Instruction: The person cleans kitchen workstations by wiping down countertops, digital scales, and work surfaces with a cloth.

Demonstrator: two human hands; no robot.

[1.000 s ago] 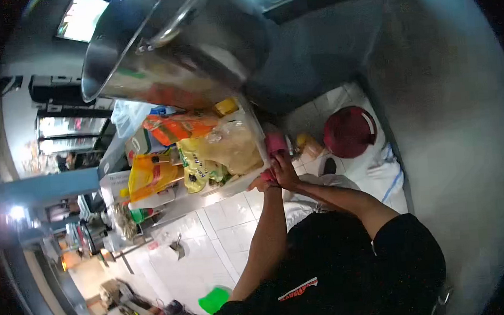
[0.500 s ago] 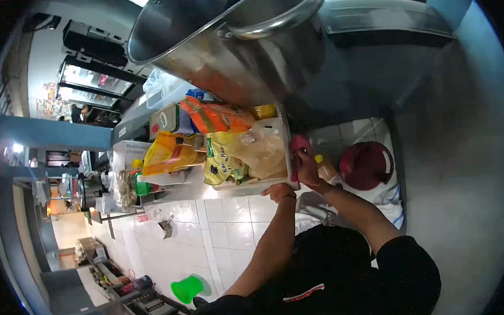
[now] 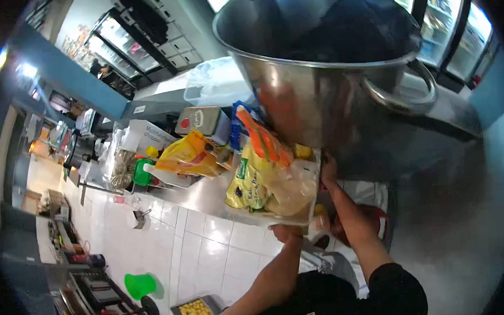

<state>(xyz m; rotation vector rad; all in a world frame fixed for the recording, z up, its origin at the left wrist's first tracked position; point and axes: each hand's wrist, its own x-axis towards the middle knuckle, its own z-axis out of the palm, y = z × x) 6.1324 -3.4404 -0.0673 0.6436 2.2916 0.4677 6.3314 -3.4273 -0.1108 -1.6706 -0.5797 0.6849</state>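
Observation:
My left hand (image 3: 286, 233) is closed at the near corner of a pale bin (image 3: 314, 203), below its rim. Against the bin's right side lies my right hand (image 3: 328, 172), its fingers mostly hidden. The bin holds a yellow printed packet (image 3: 245, 184), an orange packet (image 3: 262, 139) and a clear plastic bag (image 3: 291, 191) with pale contents. Right behind them stands a large steel pot (image 3: 317, 96) with a loop handle. No pink cloth shows now.
Left of the bin on the counter (image 3: 200, 204) are a yellow pouch (image 3: 189, 155), a metal tin (image 3: 204, 123), a white box (image 3: 145, 135) and a green-lidded container (image 3: 143, 173). On the floor are a green bucket (image 3: 140, 285), a tray of yellow pieces (image 3: 197, 312) and a dark red tub (image 3: 340, 233).
The view has turned and shifted, showing more of the pot and the yellow pieces. My right hand has moved up along the bin's side, and the pink cloth beside it has gone from sight.

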